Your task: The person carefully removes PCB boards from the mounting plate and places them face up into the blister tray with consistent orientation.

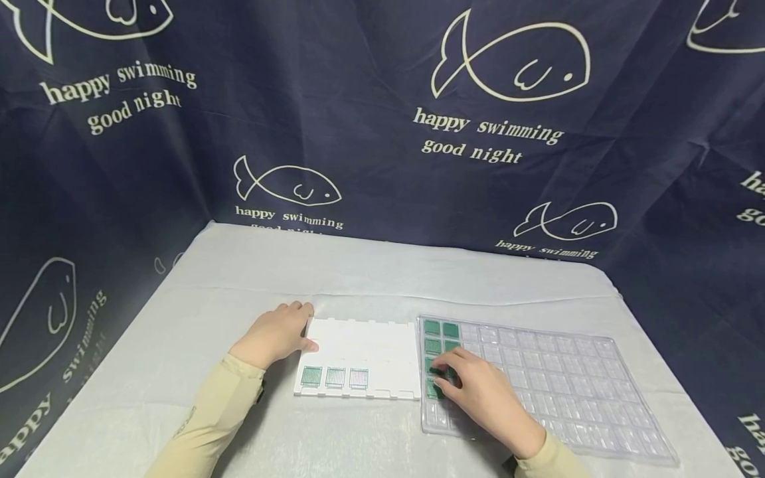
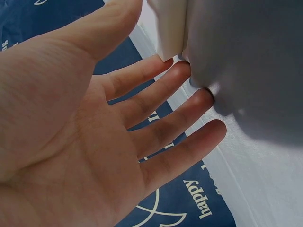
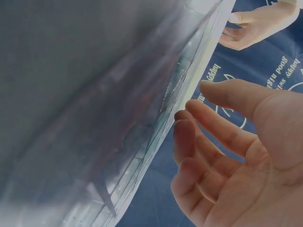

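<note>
My left hand [image 1: 277,334] lies at the left edge of a flat white board [image 1: 370,342], its thumb over that edge. In the left wrist view the fingers [image 2: 170,116] are nearly straight, with fingertips right at the board's side. Three small green circuit boards [image 1: 335,377] sit in a row along the white board's near side. Over the left columns of a clear plastic tray [image 1: 538,362], my right hand [image 1: 481,392] has thumb and forefinger apart, with nothing visible between them. Several green circuit boards [image 1: 433,328] fill tray pockets there, some partly hidden by the hand.
The tray stands right beside the white board's right edge and holds many see-through pockets. Both lie on a table with a pale cloth [image 1: 335,431]. A dark blue curtain [image 1: 370,119] with fish prints hangs behind and at the sides.
</note>
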`<action>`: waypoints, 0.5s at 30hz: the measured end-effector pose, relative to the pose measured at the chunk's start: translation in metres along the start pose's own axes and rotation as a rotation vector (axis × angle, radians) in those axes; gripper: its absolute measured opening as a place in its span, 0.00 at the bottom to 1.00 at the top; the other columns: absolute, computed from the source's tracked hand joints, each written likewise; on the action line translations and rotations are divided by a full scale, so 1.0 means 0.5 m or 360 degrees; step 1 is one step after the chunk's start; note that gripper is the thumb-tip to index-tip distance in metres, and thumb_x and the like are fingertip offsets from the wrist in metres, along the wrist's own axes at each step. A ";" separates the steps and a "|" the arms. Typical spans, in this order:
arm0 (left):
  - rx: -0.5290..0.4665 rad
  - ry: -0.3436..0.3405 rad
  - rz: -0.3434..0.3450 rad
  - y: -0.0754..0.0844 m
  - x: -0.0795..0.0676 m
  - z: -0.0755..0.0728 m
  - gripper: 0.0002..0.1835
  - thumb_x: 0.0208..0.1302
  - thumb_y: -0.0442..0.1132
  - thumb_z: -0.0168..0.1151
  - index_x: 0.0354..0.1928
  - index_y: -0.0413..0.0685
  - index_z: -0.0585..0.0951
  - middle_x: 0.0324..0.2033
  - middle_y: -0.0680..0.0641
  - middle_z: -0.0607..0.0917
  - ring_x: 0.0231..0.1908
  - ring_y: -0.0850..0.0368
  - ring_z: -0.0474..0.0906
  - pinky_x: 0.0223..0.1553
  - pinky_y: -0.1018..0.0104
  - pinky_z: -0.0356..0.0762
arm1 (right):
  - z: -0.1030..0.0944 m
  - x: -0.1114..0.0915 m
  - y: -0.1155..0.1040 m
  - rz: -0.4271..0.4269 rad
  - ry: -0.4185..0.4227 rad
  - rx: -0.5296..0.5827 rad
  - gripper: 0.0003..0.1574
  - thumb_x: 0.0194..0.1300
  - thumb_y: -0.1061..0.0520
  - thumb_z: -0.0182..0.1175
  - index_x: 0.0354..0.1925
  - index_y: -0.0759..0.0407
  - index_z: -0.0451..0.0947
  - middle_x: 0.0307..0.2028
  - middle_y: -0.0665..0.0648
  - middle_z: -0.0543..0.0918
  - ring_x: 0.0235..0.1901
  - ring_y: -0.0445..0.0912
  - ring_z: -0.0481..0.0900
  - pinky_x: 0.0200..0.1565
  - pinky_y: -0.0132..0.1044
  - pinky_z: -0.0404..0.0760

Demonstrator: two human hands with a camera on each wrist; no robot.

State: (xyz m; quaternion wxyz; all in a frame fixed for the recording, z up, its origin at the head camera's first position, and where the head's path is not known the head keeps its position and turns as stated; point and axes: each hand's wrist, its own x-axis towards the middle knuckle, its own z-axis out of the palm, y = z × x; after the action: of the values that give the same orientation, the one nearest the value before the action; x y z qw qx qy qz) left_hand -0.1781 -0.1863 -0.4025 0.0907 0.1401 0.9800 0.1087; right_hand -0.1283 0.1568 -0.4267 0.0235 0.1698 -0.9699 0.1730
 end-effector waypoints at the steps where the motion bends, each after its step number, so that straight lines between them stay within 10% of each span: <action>1: -0.0002 -0.0003 -0.0001 0.000 0.000 0.000 0.36 0.56 0.51 0.75 0.60 0.36 0.75 0.48 0.39 0.83 0.46 0.43 0.79 0.50 0.45 0.81 | 0.000 0.000 0.000 0.0000 0.0000 0.0001 0.12 0.59 0.54 0.74 0.42 0.47 0.86 0.40 0.44 0.85 0.23 0.30 0.64 0.23 0.25 0.66; 15: -0.0026 0.0002 -0.0004 0.000 0.000 0.001 0.34 0.55 0.50 0.75 0.58 0.37 0.76 0.45 0.41 0.83 0.43 0.45 0.79 0.48 0.45 0.81 | -0.005 0.012 -0.037 -0.0103 -0.0005 -0.0082 0.13 0.60 0.52 0.73 0.44 0.48 0.86 0.40 0.44 0.86 0.24 0.29 0.66 0.24 0.25 0.69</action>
State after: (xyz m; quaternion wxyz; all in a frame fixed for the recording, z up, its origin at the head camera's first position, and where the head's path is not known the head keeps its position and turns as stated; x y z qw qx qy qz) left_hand -0.1780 -0.1860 -0.4028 0.0914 0.1382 0.9793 0.1166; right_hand -0.1278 0.1396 -0.4176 0.0319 0.2007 -0.9681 0.1467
